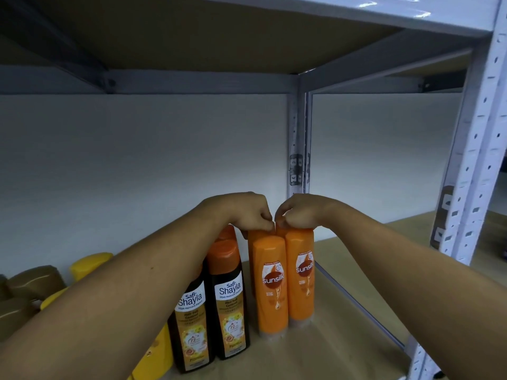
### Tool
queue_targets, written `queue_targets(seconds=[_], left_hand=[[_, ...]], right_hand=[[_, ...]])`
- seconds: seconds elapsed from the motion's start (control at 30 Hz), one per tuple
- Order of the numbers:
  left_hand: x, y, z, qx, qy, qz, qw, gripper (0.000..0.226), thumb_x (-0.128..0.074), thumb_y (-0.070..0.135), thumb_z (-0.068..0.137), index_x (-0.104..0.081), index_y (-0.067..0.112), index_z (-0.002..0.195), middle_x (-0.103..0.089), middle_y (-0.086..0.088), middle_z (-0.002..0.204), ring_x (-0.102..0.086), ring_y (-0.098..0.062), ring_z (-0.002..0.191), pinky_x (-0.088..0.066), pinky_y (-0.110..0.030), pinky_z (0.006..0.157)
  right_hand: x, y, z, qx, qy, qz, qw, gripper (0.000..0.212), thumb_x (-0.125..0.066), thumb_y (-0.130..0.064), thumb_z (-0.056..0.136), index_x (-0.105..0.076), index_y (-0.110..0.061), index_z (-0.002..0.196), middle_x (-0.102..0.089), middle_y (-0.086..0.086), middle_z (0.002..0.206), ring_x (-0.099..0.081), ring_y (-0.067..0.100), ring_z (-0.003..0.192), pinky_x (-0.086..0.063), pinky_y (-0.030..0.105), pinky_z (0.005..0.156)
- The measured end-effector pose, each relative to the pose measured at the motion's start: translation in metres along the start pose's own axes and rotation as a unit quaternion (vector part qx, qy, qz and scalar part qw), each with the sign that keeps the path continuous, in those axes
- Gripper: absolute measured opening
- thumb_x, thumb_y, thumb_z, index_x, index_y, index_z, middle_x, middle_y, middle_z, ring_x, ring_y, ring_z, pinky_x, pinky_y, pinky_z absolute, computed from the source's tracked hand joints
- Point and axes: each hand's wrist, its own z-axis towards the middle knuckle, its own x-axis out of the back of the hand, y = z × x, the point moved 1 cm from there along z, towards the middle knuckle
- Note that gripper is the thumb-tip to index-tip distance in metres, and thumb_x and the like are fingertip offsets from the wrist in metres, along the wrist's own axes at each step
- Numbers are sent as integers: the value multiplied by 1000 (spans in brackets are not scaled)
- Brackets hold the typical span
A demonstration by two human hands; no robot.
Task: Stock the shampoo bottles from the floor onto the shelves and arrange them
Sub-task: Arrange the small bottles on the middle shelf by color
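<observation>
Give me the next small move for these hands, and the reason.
Probably release and withdraw both hands. The left hand and right hand pinch the tops of the rear Sunsilk bottles, which already stand upright on the shelf, tight behind the front pair and beside the Shayla bottles.

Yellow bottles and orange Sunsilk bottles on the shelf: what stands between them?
Head view: upright dark Safi Shayla bottles with orange caps stand between them.

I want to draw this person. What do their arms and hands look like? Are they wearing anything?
The left arm and right arm are bare, no sleeves in view. The left hand and right hand wear no gloves; no watch, bracelet or ring shows.
</observation>
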Motion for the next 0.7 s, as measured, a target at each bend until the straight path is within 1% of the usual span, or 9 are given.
queue_targets(seconds=[0.1, 0.2, 0.3, 0.4, 0.5, 0.6, 0.7], left_hand=[[-1, 4, -3, 14, -13, -9, 1000, 46, -50, 50, 100, -65, 21, 134, -68, 0, 128, -72, -20, 96, -60, -36, 89], [-2, 11, -13, 24, 0, 6, 1000, 49, -45, 48, 103, -57, 21, 142, -64, -1, 135, -66, -20, 109, -54, -33, 94], [0, 15, -33, 31, 62, -5, 998, 46, -44, 44, 105, -55, 23, 144, -59, -1, 142, -59, -21, 120, -48, -33, 97], [8, 17, -65, 40, 99, -19, 994, 47, -46, 44, 103, -53, 24, 146, -55, 1, 147, -56, -21, 127, -46, -34, 103], [18, 24, -113, 48, 111, -13, 993, 48, -48, 40, 102, -50, 25, 147, -54, 3, 148, -55, -17, 129, -45, -30, 102], [27, 32, -169, 56, 117, 16, 991, 47, -48, 37, 102, -50, 27, 148, -56, 4, 146, -56, -15, 128, -43, -25, 98], [31, 35, -227, 62, 112, 41, 991, 44, -47, 36, 102, -53, 26, 145, -62, 4, 139, -58, -17, 123, -48, -34, 102]], right_hand=[[1, 0, 0, -15, -10, 17, 1000, 39, -55, -34, 99, -58, -23, 136, -58, 5, 139, -59, 31, 119, -53, 41, 91], [1, -6, -7, -26, -11, 31, 999, 46, -50, -42, 101, -50, -25, 143, -51, 5, 146, -55, 35, 126, -51, 46, 95], [3, -13, -23, 3, 48, -12, 999, 53, -45, -53, 100, -42, -31, 148, -40, -1, 156, -43, 30, 139, -41, 46, 108], [6, -26, -49, 35, 86, -9, 996, 53, -45, -51, 101, -39, -30, 150, -41, -2, 156, -42, 26, 140, -38, 41, 110], [8, -46, -81, 68, 101, -22, 992, 53, -45, -50, 101, -40, -29, 149, -47, -3, 152, -48, 22, 135, -40, 36, 108], [7, -70, -116, 111, 102, -40, 988, 52, -44, -47, 102, -42, -27, 149, -47, -5, 151, -48, 19, 135, -41, 36, 111], [2, -96, -147, 147, 97, -44, 983, 51, -44, -45, 102, -43, -26, 149, -49, -6, 150, -49, 17, 133, -42, 34, 109]])
